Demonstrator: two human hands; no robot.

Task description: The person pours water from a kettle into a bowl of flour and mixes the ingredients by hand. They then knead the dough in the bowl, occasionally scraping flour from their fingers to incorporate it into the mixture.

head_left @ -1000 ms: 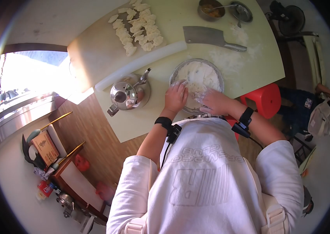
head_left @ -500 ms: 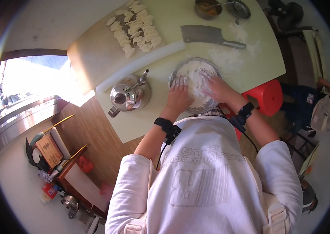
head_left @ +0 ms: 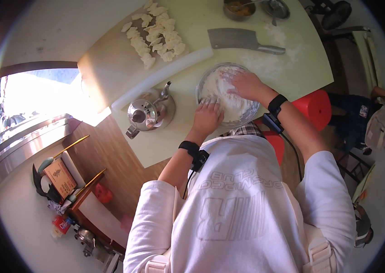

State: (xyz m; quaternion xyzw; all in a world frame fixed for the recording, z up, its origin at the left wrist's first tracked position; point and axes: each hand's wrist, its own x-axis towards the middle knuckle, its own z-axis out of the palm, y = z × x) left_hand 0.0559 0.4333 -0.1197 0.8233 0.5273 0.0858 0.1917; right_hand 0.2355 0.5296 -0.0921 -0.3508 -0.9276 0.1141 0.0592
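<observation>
Left hand (head_left: 207, 116) near, right hand (head_left: 246, 86) far, apparently mix flour (head_left: 235, 105) in a bowl (head_left: 250, 113), grasp unclear; next calls for inward strokes.

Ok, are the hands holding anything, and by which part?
No clear hold: the left hand and right hand reach into flour in the bowl; whether either grips any cannot be told.

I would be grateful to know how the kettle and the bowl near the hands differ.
The kettle has a lid and a spout, while the bowl is open and has no spout. The kettle's contents are hidden, whereas the bowl shows white flour. The kettle is untouched; the left hand and right hand reach into the bowl. Both stand upright on the table.
</observation>
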